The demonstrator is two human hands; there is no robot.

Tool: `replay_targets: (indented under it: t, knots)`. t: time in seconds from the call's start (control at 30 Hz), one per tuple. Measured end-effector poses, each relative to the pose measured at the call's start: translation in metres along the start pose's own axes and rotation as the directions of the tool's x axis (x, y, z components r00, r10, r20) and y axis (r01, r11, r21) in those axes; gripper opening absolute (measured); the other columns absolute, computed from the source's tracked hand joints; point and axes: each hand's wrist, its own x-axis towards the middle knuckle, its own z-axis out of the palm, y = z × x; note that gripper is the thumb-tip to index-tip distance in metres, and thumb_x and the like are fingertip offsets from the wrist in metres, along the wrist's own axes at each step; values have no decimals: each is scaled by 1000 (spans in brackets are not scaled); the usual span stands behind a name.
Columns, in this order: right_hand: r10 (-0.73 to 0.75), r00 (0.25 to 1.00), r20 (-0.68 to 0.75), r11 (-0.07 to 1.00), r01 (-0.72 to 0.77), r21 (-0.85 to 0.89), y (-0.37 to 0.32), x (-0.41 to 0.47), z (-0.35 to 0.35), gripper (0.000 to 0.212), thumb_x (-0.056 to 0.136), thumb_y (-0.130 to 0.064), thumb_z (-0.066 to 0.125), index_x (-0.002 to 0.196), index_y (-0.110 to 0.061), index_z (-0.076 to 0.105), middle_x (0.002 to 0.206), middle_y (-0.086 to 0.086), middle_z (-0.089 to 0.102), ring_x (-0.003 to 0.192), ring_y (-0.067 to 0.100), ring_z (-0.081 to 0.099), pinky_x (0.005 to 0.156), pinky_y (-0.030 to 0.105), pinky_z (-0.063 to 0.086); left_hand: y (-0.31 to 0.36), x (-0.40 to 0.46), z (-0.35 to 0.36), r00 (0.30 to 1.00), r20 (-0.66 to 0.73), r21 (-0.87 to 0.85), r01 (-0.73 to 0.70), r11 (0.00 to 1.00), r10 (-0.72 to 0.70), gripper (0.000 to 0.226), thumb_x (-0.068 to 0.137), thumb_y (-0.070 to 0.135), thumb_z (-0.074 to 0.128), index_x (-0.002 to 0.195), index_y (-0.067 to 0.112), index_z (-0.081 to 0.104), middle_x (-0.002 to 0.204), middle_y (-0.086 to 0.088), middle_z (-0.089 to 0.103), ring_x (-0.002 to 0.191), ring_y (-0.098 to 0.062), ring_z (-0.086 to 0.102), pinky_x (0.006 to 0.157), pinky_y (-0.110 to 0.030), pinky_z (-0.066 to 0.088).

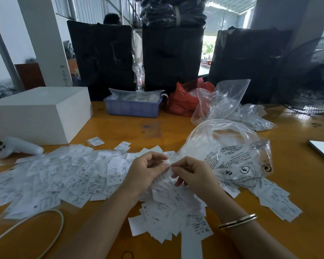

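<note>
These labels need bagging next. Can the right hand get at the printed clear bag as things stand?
Likely yes: the printed clear bag lies just beside the right hand, nothing between, though that hand pinches a label.

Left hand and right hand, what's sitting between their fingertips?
A white label, pinched by the left hand and the right hand over the heap of labels; the head view shows it.

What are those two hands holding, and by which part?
A small white label, pinched at the fingertips: the left hand holds its left side, the right hand its right side.
</note>
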Motion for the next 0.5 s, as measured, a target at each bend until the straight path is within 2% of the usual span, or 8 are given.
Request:
replay_targets:
  t: [0.1,0.17,0.27,0.37,0.43,0.5]
  knots:
    - [-29,1000,11,998,29,50,-2,-2,3,3,86,-20,65,87,-23,67,75,-9,71,67,8,68,61,17,52,1,1,-1,999,-48,-39,14,999,-16,17,81,16,74,92,28,70,84,16,72,82,2,67,64,-11,50]
    - [-39,999,-20,999,40,31,-1,-2,6,11,83,-17,69,86,-26,65,75,-11,71,69,5,68,66,16,54,2,0,1,998,-47,-83,26,996,-30,15,81,16,73,92,27,71,85,12,73,81,-1,68,64,-13,51]
    - [-38,996,-87,997,43,57,0,-1,5,20,84,-6,66,81,-26,68,67,-13,69,63,0,64,59,11,48,4,0,1,997,-15,-97,79,992,-81,4,83,24,71,86,26,74,83,7,74,77,-6,69,65,-19,52]
    - [-41,996,-83,998,44,41,0,1,3,22,86,-4,64,80,-25,70,68,-11,69,63,1,63,59,12,48,4,2,-2,996,-12,-23,84,996,-85,7,85,25,69,80,24,73,76,8,73,69,-1,66,63,-20,45]
    - [-35,995,-90,998,39,44,1,1,3,20,86,-6,64,85,-25,71,70,-10,70,64,2,63,61,13,49,4,2,-3,997,-15,22,76,997,-75,7,86,26,68,80,25,73,76,10,73,69,0,66,64,-20,44]
    - [-4,997,-76,994,12,111,2,2,5,20,87,-11,64,100,-26,66,75,-8,71,69,4,66,64,16,51,2,3,-2,997,-41,26,65,998,-64,8,87,27,67,81,26,72,76,10,73,70,0,66,66,-22,45]
